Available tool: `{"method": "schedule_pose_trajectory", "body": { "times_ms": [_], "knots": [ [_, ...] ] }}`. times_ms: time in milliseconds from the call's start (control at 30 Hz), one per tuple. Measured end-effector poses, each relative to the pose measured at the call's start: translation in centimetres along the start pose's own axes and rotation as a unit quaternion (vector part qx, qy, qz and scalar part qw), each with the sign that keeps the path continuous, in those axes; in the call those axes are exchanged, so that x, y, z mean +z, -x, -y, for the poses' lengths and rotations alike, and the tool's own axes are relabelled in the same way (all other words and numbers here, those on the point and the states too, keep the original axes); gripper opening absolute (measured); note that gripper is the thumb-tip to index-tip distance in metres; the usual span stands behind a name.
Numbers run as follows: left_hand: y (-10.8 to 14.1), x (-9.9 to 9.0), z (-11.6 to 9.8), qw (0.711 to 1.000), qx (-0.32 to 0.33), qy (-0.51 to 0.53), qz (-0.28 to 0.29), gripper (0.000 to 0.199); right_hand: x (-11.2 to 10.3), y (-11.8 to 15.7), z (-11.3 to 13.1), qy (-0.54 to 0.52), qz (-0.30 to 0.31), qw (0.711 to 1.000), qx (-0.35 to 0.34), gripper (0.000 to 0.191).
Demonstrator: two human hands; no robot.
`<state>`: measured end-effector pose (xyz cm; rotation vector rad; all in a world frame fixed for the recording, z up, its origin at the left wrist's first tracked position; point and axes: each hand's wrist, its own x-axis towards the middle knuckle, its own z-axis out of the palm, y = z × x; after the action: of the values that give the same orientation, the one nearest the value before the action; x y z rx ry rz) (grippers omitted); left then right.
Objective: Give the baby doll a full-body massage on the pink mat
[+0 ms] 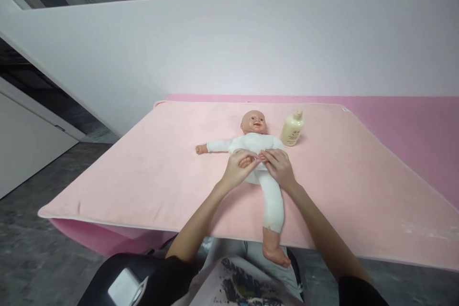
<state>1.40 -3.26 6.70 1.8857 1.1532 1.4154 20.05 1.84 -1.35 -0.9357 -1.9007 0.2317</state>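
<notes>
A baby doll (pixel 255 141) in a white suit lies on its back on a pink blanket (pixel 172 153), its head towards the wall. One doll arm is stretched out to the left, and one leg reaches over the front edge. Over the doll's belly, my left hand (pixel 239 167) is curled round a small doll foot or hand; which one I cannot tell. My right hand (pixel 280 166) is closed on a small doll hand beside it. The two hands nearly touch. A pale yellow pump bottle (pixel 292 129) stands right of the doll's head.
Behind the table rises a white partition wall (pixel 251 43). Darker pink cover (pixel 405 124) shows at the right of the blanket. Near my left elbow, a white object (pixel 124 288) rests on a black seat (pixel 103 275). Grey floor lies at the left.
</notes>
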Motion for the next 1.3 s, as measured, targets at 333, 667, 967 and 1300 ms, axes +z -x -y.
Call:
{"method": "schedule_pose_trajectory", "body": {
  "times_ms": [333,667,967,1300],
  "knots": [
    [7.2,-0.1,-7.3,0.989,-0.001,0.077,0.125,0.006,-2.2,-0.8,-3.5,-0.242,-0.395,0.82,0.337,0.051],
    [6.3,0.2,-6.2,0.988,0.14,0.04,0.042,0.005,-1.0,-0.2,-1.9,-0.032,-0.285,0.945,0.159,0.038],
    [0.1,0.9,1.2,0.993,-0.074,0.032,-0.091,0.011,-0.4,-0.4,-0.8,-0.029,-0.123,0.988,0.091,0.031],
    [10.4,2.5,-5.8,0.998,-0.008,0.022,0.053,0.01,-3.2,-0.4,-5.8,-0.386,-0.421,0.663,0.485,0.044]
  ]
}}
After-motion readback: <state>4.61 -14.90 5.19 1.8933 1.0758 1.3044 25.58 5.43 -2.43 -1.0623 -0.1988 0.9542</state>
